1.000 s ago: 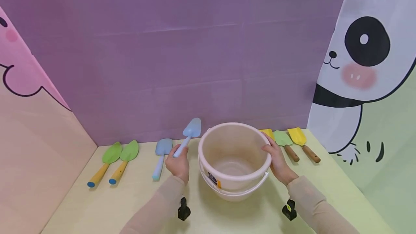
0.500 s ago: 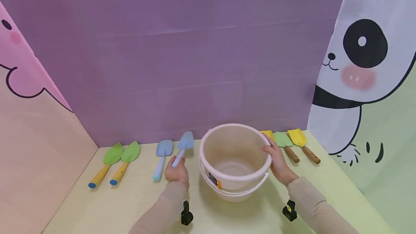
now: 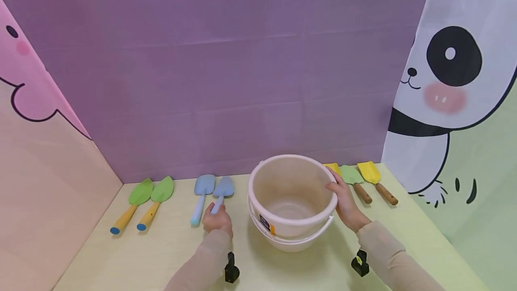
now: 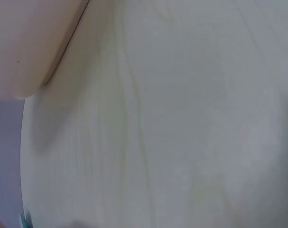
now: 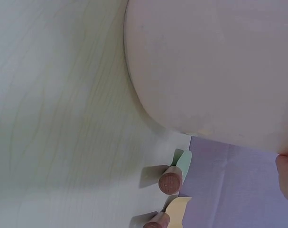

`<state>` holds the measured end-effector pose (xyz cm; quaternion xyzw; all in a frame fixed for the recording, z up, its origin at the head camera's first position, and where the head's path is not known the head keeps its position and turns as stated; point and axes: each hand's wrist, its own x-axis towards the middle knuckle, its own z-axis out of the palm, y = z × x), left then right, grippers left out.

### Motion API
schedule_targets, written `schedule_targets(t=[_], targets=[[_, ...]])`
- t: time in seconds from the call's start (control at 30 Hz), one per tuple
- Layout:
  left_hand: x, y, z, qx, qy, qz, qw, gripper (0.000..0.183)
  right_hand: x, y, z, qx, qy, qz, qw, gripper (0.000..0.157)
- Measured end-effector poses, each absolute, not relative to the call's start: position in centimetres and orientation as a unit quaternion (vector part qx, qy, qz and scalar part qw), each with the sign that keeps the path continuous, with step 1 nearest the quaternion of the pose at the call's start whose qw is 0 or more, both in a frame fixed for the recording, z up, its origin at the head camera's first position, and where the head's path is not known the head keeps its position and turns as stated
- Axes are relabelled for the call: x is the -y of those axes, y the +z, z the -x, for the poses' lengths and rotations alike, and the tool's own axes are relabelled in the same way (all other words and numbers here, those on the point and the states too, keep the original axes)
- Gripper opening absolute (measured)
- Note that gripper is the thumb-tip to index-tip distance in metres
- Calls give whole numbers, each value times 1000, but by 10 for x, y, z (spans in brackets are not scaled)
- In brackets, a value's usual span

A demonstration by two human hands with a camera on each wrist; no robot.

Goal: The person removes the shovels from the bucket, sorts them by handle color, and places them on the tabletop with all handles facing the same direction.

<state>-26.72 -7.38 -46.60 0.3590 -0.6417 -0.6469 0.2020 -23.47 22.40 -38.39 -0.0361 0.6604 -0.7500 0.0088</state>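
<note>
In the head view my left hand (image 3: 218, 221) holds a small blue trowel (image 3: 224, 187) by its pale handle, low at the table. Just left of it lies a second blue hand shovel (image 3: 204, 185) with a light handle. My right hand (image 3: 344, 199) grips the right rim of a pale pink bucket (image 3: 291, 232), thumb over the inner edge. The bucket stands upright, its inside bare and its handle hanging down in front. The right wrist view shows the bucket's side (image 5: 210, 71) close up; the left wrist view catches its edge (image 4: 34, 42).
Two green leaf-shaped trowels (image 3: 162, 189) with yellow handles lie at the left. Right of the bucket are a green trowel (image 3: 351, 173), a yellow shovel (image 3: 369, 172) and another yellow one (image 3: 333, 168), partly hidden. A purple wall (image 3: 242, 80) rises behind the table (image 3: 161, 255).
My left hand has lowered the blue trowel leftward to the table, beside the other blue shovel. The right hand and the bucket have stayed in place.
</note>
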Motion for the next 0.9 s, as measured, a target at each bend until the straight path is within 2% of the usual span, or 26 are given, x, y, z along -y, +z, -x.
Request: schedule_targets(t=[0.6,0.9], targets=[[75,-472,268,662,-633,-340,213,42,-224,-385,236,-665,-746,47,6,60],[73,-475,270,678,-622,-336,201,44,-225,-386,235,-666,-744,48,3,61]])
